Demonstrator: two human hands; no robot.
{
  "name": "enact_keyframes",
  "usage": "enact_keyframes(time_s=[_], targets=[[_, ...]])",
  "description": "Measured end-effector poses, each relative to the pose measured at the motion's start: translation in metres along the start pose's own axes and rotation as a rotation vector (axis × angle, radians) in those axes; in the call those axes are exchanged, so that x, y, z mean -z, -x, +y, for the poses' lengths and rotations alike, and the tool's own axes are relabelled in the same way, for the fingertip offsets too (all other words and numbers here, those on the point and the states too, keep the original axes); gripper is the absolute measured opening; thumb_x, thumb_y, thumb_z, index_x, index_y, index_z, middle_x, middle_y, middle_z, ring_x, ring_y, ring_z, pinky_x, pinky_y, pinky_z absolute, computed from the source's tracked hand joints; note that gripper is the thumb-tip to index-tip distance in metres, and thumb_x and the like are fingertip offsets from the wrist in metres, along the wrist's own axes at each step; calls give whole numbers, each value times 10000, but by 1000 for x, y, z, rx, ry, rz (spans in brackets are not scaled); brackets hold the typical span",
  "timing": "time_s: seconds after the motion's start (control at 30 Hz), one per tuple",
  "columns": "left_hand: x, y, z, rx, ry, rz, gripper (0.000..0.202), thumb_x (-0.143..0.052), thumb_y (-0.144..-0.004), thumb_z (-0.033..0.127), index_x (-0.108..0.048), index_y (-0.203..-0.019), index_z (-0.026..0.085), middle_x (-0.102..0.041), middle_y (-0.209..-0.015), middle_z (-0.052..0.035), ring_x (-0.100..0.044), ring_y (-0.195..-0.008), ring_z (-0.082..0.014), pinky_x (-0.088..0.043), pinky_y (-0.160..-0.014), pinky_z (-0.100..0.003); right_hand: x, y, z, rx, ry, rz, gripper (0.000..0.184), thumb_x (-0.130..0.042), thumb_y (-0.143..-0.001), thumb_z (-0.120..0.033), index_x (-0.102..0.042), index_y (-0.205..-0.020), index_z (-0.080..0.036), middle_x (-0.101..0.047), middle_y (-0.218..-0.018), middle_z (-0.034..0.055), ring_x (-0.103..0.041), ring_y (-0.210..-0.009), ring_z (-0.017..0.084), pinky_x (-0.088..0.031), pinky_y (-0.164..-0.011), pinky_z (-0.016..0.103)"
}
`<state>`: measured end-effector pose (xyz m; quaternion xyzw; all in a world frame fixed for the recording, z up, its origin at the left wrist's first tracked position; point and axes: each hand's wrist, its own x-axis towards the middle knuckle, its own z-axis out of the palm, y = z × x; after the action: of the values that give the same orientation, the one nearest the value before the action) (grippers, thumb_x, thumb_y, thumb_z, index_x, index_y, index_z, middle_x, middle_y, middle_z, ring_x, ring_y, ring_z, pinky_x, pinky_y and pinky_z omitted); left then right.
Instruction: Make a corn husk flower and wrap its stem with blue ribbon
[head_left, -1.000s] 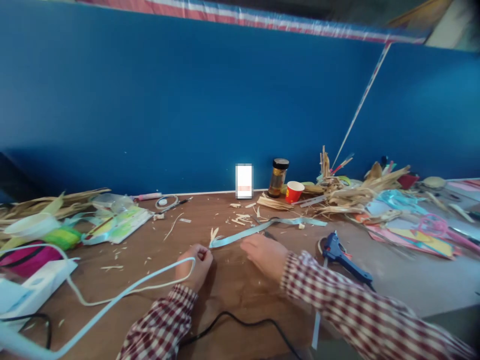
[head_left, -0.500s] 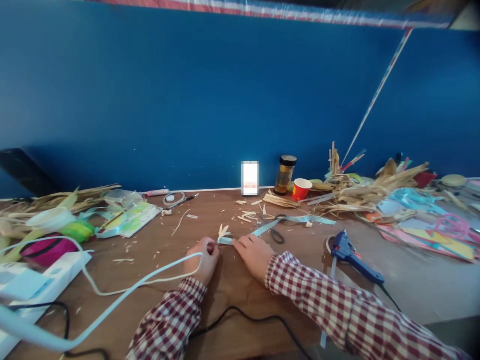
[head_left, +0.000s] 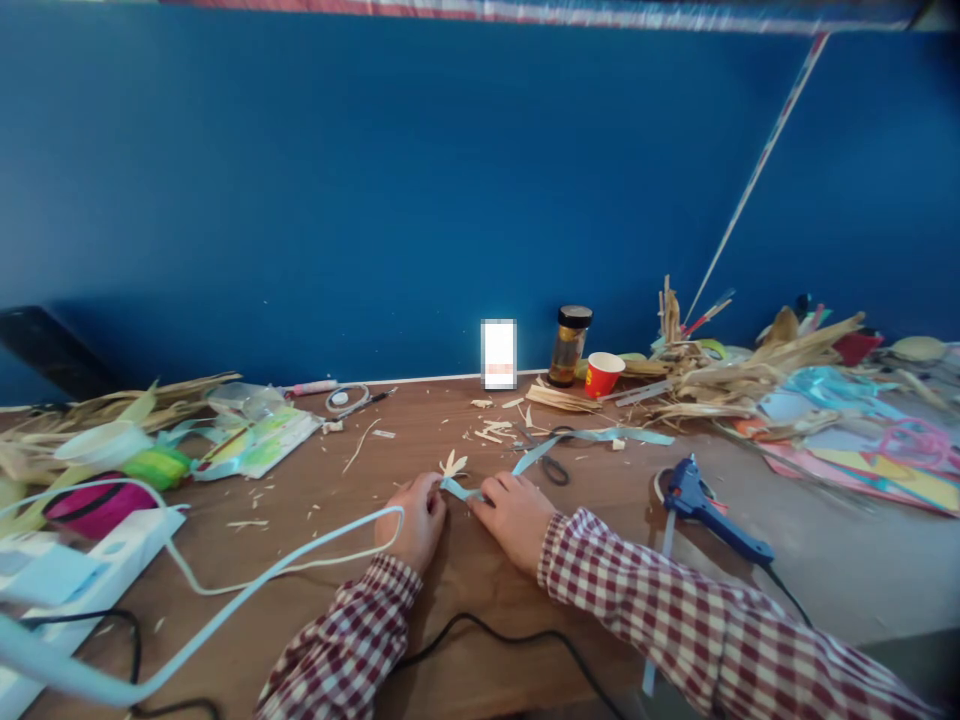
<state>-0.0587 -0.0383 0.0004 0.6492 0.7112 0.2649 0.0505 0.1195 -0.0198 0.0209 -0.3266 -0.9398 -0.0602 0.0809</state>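
A long light-blue ribbon runs from between my hands back to the right, passing over a pair of dark-handled scissors. My left hand is closed, thumb and fingertips pinching the base of a small pale flower-like piece of husk where the ribbon meets it. My right hand is closed on the ribbon a short way to the right, fingers bent over it near the table. The ribbon stretches slantwise between the two hands. The exact contact under the fingertips is hidden.
A blue glue gun lies to the right. Behind are a dark-lidded jar and a red paper cup. Dried husks are heaped right. A white power strip and white cable are at left.
My left hand has risen slightly and moved right with the flower-like piece. The ribbon between my hands now slants more, and my right hand has shifted slightly right.
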Motion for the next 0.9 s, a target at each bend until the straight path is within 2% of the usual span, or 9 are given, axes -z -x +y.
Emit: enact_keyframes(time_s=[0.17, 0.53, 0.8, 0.9], targets=[[1, 1, 5, 26, -73, -86, 276, -446, -775, 197, -600, -1001, 232, -613, -834, -42, -561, -763, -162, -379, -667, -237, 0, 2, 2, -7, -7, -4, 281, -381, -880, -194, -517, -1125, -217, -520, -921, 85, -435, -914, 216, -390, -761, 373], [5, 7, 9, -117, -286, -118, 296, -363, -839, 251, -627, -975, 245, -556, -756, -47, -545, -706, -171, -337, -573, -247, 0, 8, 5, -29, -4, 12, 294, -365, -888, -205, -501, -1146, -241, -516, -933, 76, -437, -905, 217, -396, -739, 364], [-2, 5, 3, -145, -211, -98, 288, -369, -834, 214, -625, -965, 216, -552, -753, -48, -539, -709, -166, -365, -625, -247, 3, 10, 7, -36, 5, -5, 285, -370, -890, -219, -504, -1139, -259, -517, -941, 76, -438, -910, 214, -386, -735, 359], [-3, 4, 2, -138, -149, -69, 299, -363, -839, 211, -596, -1026, 212, -562, -788, -50, -544, -729, -160, -375, -647, -241, 3, 11, 9, -30, 7, -12, 267, -375, -889, -223, -518, -1114, -245, -524, -952, 78, -438, -925, 217, -382, -740, 363]])
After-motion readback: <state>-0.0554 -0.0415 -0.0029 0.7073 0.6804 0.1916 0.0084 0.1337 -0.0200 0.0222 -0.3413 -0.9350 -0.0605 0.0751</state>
